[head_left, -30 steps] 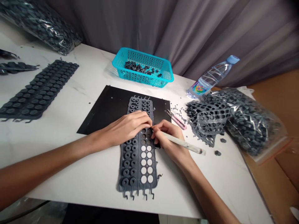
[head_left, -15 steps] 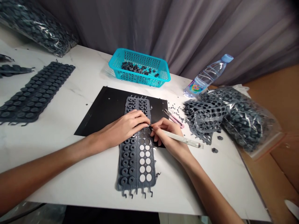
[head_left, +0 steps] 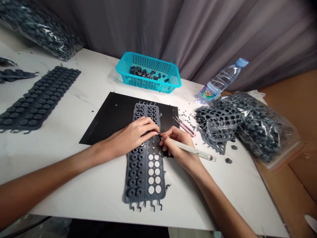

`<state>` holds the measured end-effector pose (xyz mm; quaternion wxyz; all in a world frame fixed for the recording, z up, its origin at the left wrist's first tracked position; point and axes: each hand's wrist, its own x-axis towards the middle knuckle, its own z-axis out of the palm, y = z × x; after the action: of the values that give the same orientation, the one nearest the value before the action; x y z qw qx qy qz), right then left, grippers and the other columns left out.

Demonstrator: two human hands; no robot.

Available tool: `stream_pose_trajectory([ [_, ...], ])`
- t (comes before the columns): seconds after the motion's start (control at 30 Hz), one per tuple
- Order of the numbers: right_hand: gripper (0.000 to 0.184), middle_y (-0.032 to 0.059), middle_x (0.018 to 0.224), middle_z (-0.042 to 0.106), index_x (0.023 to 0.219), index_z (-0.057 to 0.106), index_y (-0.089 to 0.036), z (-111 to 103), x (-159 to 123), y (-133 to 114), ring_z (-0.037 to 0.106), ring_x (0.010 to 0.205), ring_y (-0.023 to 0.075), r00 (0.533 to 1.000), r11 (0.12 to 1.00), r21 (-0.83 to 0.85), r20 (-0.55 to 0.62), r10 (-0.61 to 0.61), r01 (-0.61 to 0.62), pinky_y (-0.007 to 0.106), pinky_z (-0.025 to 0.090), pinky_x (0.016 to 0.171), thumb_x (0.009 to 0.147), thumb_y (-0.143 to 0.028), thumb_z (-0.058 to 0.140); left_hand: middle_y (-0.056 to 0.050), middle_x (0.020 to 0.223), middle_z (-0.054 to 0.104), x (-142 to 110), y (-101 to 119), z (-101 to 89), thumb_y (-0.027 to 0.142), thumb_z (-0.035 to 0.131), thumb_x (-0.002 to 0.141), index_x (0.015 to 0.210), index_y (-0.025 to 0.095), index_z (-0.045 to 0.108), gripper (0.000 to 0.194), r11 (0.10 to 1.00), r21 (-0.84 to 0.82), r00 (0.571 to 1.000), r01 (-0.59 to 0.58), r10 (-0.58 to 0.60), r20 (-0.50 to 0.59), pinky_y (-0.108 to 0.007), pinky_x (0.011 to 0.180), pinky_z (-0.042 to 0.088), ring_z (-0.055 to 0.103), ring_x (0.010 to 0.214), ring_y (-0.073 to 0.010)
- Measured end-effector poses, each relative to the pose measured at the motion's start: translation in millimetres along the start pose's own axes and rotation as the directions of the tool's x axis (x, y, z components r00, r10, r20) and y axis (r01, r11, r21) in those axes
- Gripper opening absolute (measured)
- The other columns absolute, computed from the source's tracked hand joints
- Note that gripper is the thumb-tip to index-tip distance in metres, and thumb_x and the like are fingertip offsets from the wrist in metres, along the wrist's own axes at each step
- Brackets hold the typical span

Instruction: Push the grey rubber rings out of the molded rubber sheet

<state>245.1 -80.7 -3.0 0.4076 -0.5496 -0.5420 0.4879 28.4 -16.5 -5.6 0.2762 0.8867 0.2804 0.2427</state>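
A long dark grey rubber sheet (head_left: pixel 145 177) lies lengthwise in front of me. Rows of round, holed studs line its left side, while the near right part has round holes with white tabletop showing through. My left hand (head_left: pixel 142 134) rests across the sheet's middle, thumb and fingertips closed together at its right columns; whatever they pinch is hidden. In my right hand (head_left: pixel 179 142) is a slim white-handled tool (head_left: pixel 190 148), held like a pen, its thin dark tip meeting the left fingertips. Beneath the sheet's far half is a black mat (head_left: pixel 104 115).
A turquoise basket (head_left: pixel 148 82) with loose grey pieces stands behind the mat. Pink-handled snips (head_left: pixel 185 127), punched-out sheets (head_left: pixel 218 127), a bag of grey parts (head_left: pixel 260 129) and a water bottle (head_left: pixel 220 82) are at right. Another studded sheet (head_left: pixel 39 99) lies left, near a full bag (head_left: pixel 42 29).
The whole view has shifted very slightly. Both hands stay at the same spot on the sheet, with the tool still in the right hand.
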Motion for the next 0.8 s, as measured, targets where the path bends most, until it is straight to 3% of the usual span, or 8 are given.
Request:
stream_pose_trajectory([
  [0.27, 0.008, 0.0006, 0.073, 0.069, 0.087, 0.061, -0.021, 2.5, -1.5, 0.7, 0.062, 0.059, 0.0145, 1.000, 0.999, -0.050, -0.013, -0.007, 0.006, 0.024, 0.046, 0.052, 0.092, -0.026, 0.066, -0.006, 0.124, 0.068, 0.2, 2.3, -2.6, 0.025, 0.049, 0.114, 0.124, 0.020, 0.069, 0.023, 0.987, 0.136, 0.996, -0.086, 0.080, 0.048, -0.037, 0.110, 0.048, 0.062, 0.121, -0.0212],
  [0.47, 0.014, -0.0017, 0.070, 0.061, 0.081, 0.054, -0.023, 11.0, -8.8, -4.1, 0.054, 0.060, 0.0150, 0.992, 0.946, -0.315, -0.067, -0.106, 0.079, 0.026, 0.037, 0.055, 0.095, -0.022, 0.059, -0.012, 0.123, 0.068, -2.2, 10.5, -1.0, 0.016, 0.042, 0.113, 0.120, 0.013, 0.068, 0.027, 0.917, 0.369, 0.987, -0.148, 0.114, 0.114, -0.042, 0.103, 0.051, 0.062, 0.115, -0.0274],
  [0.53, 0.020, -0.0032, 0.066, 0.054, 0.078, 0.047, -0.024, 15.9, -11.1, -9.6, 0.047, 0.056, 0.0140, 0.983, 0.894, -0.427, -0.056, -0.176, 0.135, 0.028, 0.034, 0.055, 0.095, -0.022, 0.057, -0.011, 0.120, 0.069, -2.3, 14.3, 3.7, 0.016, 0.043, 0.113, 0.115, 0.014, 0.067, 0.025, 0.939, 0.329, 0.995, -0.096, 0.089, 0.035, -0.041, 0.102, 0.051, 0.064, 0.112, -0.0265],
  [0.67, 0.024, -0.0045, 0.064, 0.049, 0.076, 0.041, -0.024, 19.9, -12.2, -15.3, 0.041, 0.054, 0.0128, 0.971, 0.849, -0.494, -0.031, -0.235, 0.190, 0.028, 0.033, 0.056, 0.095, -0.020, 0.055, -0.005, 0.107, 0.069, -0.8, 18.4, 12.3, 0.019, 0.051, 0.111, 0.103, 0.018, 0.066, 0.017, 0.995, 0.035, 0.981, 0.095, -0.088, -0.174, -0.034, 0.095, 0.052, 0.067, 0.101, -0.0203],
  [0.8, 0.012, -0.0022, 0.071, 0.061, 0.082, 0.054, -0.022, 9.6, -8.2, -8.2, 0.054, 0.059, 0.0136, 0.995, 0.964, -0.251, -0.034, -0.095, 0.083, 0.025, 0.039, 0.054, 0.094, -0.021, 0.056, -0.002, 0.105, 0.070, 0.7, 15.9, 8.8, 0.022, 0.054, 0.110, 0.102, 0.020, 0.068, 0.016, 0.991, -0.055, 0.985, 0.123, -0.129, -0.115, -0.033, 0.095, 0.049, 0.067, 0.102, -0.0193],
])
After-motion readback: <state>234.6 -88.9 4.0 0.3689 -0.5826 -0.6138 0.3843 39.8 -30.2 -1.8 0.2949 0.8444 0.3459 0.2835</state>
